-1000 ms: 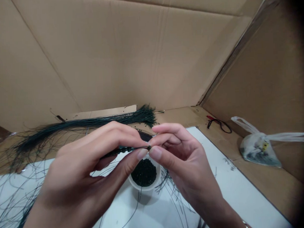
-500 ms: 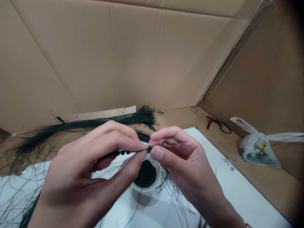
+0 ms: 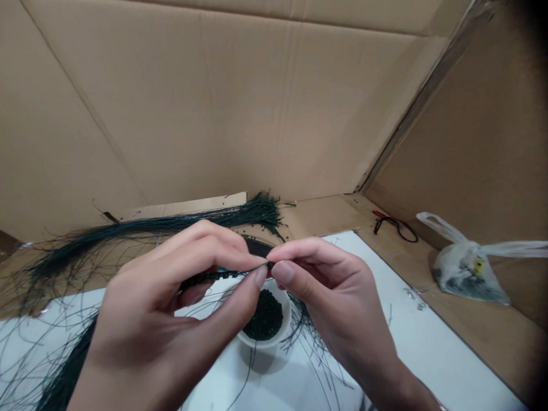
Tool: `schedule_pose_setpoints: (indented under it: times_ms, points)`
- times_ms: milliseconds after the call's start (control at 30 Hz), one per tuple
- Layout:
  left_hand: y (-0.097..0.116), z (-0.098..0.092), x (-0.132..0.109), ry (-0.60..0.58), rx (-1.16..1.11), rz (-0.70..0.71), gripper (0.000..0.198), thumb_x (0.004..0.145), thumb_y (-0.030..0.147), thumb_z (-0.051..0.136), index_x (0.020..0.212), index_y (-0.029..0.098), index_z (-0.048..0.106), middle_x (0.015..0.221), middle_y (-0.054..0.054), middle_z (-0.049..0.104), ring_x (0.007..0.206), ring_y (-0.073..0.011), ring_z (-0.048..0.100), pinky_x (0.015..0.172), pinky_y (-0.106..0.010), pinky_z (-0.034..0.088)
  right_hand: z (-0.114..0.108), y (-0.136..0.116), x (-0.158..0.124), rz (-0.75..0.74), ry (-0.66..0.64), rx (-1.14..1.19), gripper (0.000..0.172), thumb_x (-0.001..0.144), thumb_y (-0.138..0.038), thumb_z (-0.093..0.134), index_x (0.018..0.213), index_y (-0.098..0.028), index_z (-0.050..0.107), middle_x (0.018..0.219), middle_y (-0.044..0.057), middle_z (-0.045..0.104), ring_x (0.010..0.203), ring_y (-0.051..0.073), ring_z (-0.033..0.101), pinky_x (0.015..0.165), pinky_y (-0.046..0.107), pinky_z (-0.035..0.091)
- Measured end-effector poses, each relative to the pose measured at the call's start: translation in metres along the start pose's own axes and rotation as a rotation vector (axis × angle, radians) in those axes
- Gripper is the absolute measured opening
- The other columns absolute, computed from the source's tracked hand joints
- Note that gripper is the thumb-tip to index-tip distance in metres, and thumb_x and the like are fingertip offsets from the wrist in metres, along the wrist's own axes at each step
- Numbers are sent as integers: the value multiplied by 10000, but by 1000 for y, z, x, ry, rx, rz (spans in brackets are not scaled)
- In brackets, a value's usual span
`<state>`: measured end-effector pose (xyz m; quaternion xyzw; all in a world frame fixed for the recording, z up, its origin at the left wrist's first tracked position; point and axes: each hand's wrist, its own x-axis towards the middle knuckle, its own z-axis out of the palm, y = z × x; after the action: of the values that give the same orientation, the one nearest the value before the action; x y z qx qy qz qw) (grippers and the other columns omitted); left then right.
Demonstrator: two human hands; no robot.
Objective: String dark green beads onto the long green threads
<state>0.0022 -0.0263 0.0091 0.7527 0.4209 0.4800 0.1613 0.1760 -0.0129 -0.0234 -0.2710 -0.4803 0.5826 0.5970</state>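
Observation:
My left hand (image 3: 178, 305) is closed, with thumb and forefinger pinching a thin dark green cord. A row of small dark beads (image 3: 216, 275) strung on it runs back under the fingers. Against those fingertips, my right hand (image 3: 344, 305) pinches a tiny dark green bead (image 3: 270, 265) at the cord's tip; whether the cord passes through it cannot be made out. Just beneath both hands stands a white bowl (image 3: 286, 318) holding many dark green beads (image 3: 263, 317). Loose dark cords (image 3: 319, 363) spread over the white board around the bowl.
Behind my hands a long bundle of dark green cords (image 3: 180, 223) lies along the cardboard wall (image 3: 235, 111). Another bundle (image 3: 64, 380) is at lower left. On the right are a tied clear plastic bag (image 3: 465, 277) and a black loop with a red end (image 3: 398, 226).
The right fingertips have closed tighter around the bead, which is now more covered. My left hand has shifted slightly right, and the view has moved a little.

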Motion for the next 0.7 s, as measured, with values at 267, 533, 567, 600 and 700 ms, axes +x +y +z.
schedule_pose_setpoints:
  times_ms: [267,533,567,600,700]
  points:
    - [-1,2,0,18,26,-29,178,896,147,705,802,291,655,830,57,667,738,-113,642,475,-216,419,0,0,1,-5,1,5,278,779,-24,839,860,-289,842,813,-65,796,747,40,705,696,67,557]
    - [-1,3,-2,25,51,-56,147,907,218,728,827,325,667,865,92,678,782,-97,669,518,-198,459,2,0,1,-41,31,-49,262,772,-33,847,857,-280,837,832,-66,801,782,45,726,721,64,566]
    - [-1,3,-2,31,52,-56,142,909,222,727,829,326,673,870,91,682,783,-98,672,522,-198,464,2,0,1,-52,36,-64,260,772,-34,847,857,-280,835,837,-66,800,788,46,727,726,66,567]
    - [-2,3,-2,35,48,-61,134,911,226,726,834,326,680,880,89,686,788,-99,675,522,-198,466,2,0,0,-63,37,-76,260,775,-35,846,860,-280,833,841,-67,799,793,47,727,730,67,567]
    - [-4,5,-1,35,23,-94,104,913,247,727,851,325,697,924,79,697,807,-102,673,507,-197,451,1,1,0,-82,30,-93,249,804,-51,830,886,-286,823,849,-70,789,802,41,719,735,69,563]
